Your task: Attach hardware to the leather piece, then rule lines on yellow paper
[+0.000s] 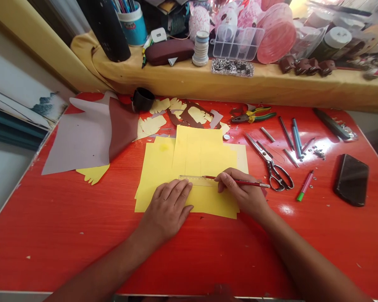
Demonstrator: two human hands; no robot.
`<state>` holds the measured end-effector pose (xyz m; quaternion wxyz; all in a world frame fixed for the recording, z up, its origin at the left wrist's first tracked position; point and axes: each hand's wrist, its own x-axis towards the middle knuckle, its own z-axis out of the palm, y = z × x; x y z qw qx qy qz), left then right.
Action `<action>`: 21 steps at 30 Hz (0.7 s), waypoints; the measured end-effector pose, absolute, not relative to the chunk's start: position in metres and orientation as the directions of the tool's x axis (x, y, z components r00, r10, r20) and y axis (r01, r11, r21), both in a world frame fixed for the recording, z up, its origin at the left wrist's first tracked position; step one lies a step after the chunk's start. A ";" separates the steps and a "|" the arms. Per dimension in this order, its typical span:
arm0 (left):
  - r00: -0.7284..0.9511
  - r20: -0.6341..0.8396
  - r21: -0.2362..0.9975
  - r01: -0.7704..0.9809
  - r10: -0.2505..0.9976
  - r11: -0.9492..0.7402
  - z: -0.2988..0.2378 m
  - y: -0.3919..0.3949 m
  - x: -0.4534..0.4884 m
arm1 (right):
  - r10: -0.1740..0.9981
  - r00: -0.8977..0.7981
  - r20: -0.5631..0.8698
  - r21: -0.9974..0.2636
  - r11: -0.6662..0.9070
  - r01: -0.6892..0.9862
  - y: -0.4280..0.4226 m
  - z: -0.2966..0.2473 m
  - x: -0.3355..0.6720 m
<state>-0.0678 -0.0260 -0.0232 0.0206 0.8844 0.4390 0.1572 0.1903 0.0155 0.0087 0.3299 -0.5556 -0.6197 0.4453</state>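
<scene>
Yellow paper sheets lie stacked in the middle of the red table. A clear plastic ruler rests across the near part of the paper. My left hand lies flat with fingers stretched out, pressing on the paper and the ruler's left end. My right hand is closed round a red pencil, whose tip touches the paper along the ruler's edge.
Scissors, pliers, pens and a green-tipped marker lie right of the paper, and a dark phone farther right. Brown and grey sheets and yellow cut-outs lie at left and behind. A cluttered shelf runs behind.
</scene>
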 end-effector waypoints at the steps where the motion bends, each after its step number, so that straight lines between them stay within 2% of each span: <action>1: 0.565 0.257 0.176 0.770 0.784 -0.613 -0.023 -0.026 -0.068 | 0.984 -0.160 -0.078 -0.919 -0.009 0.394 0.015 0.009 0.192; 21: 0.568 0.242 0.202 0.764 0.787 -0.613 -0.022 -0.026 -0.068 | 0.989 -0.138 -0.053 -0.920 0.005 0.392 0.012 0.006 0.197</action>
